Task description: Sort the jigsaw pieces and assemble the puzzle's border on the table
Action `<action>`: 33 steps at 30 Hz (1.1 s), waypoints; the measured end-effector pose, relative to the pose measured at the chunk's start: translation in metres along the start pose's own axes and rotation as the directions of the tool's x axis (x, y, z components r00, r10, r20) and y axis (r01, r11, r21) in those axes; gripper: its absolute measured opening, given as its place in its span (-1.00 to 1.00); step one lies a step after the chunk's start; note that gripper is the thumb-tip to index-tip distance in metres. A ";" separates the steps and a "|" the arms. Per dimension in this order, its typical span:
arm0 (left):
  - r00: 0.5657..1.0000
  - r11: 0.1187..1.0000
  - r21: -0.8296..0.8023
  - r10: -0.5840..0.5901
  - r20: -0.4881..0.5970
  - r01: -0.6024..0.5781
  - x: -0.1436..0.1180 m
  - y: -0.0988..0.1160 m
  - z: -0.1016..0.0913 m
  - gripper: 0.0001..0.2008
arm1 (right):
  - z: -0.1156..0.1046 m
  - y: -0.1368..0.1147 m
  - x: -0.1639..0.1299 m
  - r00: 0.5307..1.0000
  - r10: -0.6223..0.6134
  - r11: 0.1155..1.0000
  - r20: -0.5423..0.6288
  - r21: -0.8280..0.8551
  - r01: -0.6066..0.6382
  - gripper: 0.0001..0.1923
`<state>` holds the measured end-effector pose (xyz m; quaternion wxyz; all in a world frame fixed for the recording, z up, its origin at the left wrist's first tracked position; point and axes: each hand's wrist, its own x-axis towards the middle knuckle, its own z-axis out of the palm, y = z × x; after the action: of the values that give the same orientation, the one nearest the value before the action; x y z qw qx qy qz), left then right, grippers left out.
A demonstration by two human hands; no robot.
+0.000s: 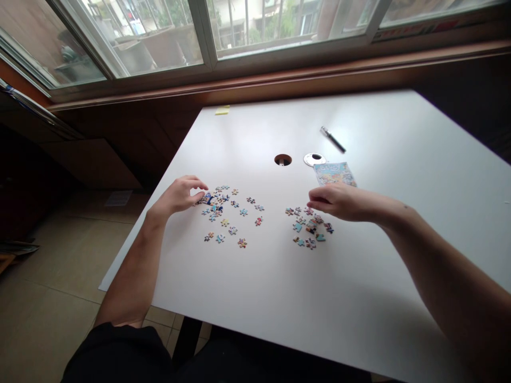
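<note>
Small jigsaw puzzle pieces (pixel 233 230) lie loose on the white table in two groups. My left hand (pixel 181 194) is at the left edge of the larger group, thumb and fingers curved but apart, fingertips close to the crowded pieces (pixel 215 199). Over the back of the smaller right group (pixel 310 227) hovers my right hand (pixel 333 201), its fingers pressed together. Whether a piece is between those fingers I cannot make out. Just behind that hand lies a printed picture sheet (pixel 335 173), its lower edge partly covered by the hand.
A round cable hole (pixel 282 159) is cut in the white table (pixel 255 287), with its ring-shaped cover (pixel 314 159) beside it. Farther back lie a black pen (pixel 332 139) and a yellow sticky note (pixel 222 110). A window runs behind the table.
</note>
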<state>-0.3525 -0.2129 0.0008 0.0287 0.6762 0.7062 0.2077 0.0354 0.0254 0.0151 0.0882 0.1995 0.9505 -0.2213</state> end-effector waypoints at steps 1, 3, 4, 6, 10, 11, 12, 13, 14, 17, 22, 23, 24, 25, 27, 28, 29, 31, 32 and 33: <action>1.000 1.000 0.000 0.014 0.006 -0.014 0.001 0.006 0.004 -0.83 | 0.000 0.000 0.000 1.000 -0.008 1.000 -0.010 0.024 0.008 -0.75; 0.998 0.998 0.021 0.055 0.011 -0.055 0.005 0.018 0.013 -0.79 | 0.000 -0.001 -0.001 1.000 -0.009 0.998 0.000 0.066 0.009 -0.75; 0.997 0.996 0.041 0.073 0.015 -0.073 0.007 0.024 0.018 -0.78 | -0.001 -0.002 -0.001 1.000 -0.003 0.997 0.012 0.078 0.002 -0.73; 0.995 0.992 0.081 0.093 0.041 -0.096 0.010 0.032 0.027 -0.76 | -0.001 -0.004 -0.002 1.000 0.002 0.996 0.031 0.084 -0.005 -0.75; 0.993 0.989 0.120 0.076 0.088 -0.087 0.010 0.038 0.030 -0.85 | -0.003 -0.007 -0.002 0.998 -0.002 0.997 0.056 0.076 -0.002 -0.75; 0.993 0.989 0.126 0.069 0.094 -0.080 0.009 0.038 0.028 -0.87 | -0.003 -0.008 -0.003 0.998 -0.003 0.998 0.061 0.069 -0.001 -0.75; 0.993 0.988 0.132 0.062 0.097 -0.075 0.009 0.038 0.027 -0.89 | -0.003 -0.008 -0.003 0.998 -0.005 0.998 0.064 0.064 0.001 -0.75; 0.993 0.988 0.137 0.058 0.100 -0.071 0.008 0.038 0.025 -0.89 | -0.003 -0.009 -0.003 0.998 -0.008 0.998 0.066 0.063 0.004 -0.74; 0.993 0.988 0.140 0.056 0.105 -0.070 0.008 0.039 0.024 -0.88 | -0.002 -0.009 -0.003 0.998 -0.010 0.998 0.069 0.064 0.006 -0.74; 0.991 0.988 0.133 0.057 0.118 -0.073 0.008 0.040 0.024 -0.85 | -0.002 -0.011 -0.003 0.996 -0.007 0.997 0.084 0.072 0.001 -0.74; 0.990 0.994 0.092 0.050 0.134 -0.063 0.009 0.040 0.027 -0.90 | -0.001 -0.014 -0.003 0.996 -0.023 0.999 0.085 0.051 0.019 -0.75; 0.990 0.995 0.083 0.050 0.134 -0.061 0.009 0.040 0.027 -0.91 | -0.001 -0.014 -0.003 0.996 -0.030 0.998 0.083 0.056 0.026 -0.75; 0.990 0.995 0.074 0.051 0.132 -0.061 0.008 0.041 0.028 -0.92 | -0.001 -0.015 -0.003 0.996 -0.037 0.997 0.080 0.065 0.032 -0.75; 0.990 0.996 0.066 0.052 0.128 -0.061 0.008 0.041 0.028 -0.93 | 0.000 -0.016 -0.002 0.996 -0.044 0.996 0.076 0.076 0.038 -0.76; 0.992 0.997 0.055 0.053 0.117 -0.060 0.008 0.043 0.028 -0.94 | 0.000 -0.019 -0.002 0.997 -0.048 0.994 0.058 0.105 0.042 -0.78; 0.992 0.997 0.050 0.053 0.112 -0.059 0.008 0.043 0.028 -0.95 | 0.000 -0.021 -0.002 0.998 -0.046 0.992 0.049 0.123 0.039 -0.78; 0.993 0.997 0.043 0.053 0.107 -0.058 0.009 0.043 0.028 -0.95 | 0.001 -0.023 -0.002 0.998 -0.045 0.989 0.041 0.140 0.038 -0.78; 0.994 0.999 0.015 0.049 0.101 -0.051 0.009 0.043 0.028 -0.97 | 0.001 -0.028 -0.002 0.998 -0.057 0.984 0.027 0.169 0.051 -0.78; 0.994 0.999 -0.009 0.045 0.099 -0.045 0.010 0.043 0.027 -0.98 | 0.001 -0.030 -0.002 0.997 -0.071 0.982 0.018 0.174 0.067 -0.78; 0.995 0.999 -0.039 0.038 0.092 -0.035 0.010 0.042 0.026 -0.98 | 0.000 -0.032 -0.002 0.996 -0.088 0.981 0.008 0.173 0.085 -0.77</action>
<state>-0.3050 -0.1964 -0.0064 0.0703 0.6973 0.6876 0.1899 0.0238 -0.0022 0.0278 0.0684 0.1630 0.9348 -0.3081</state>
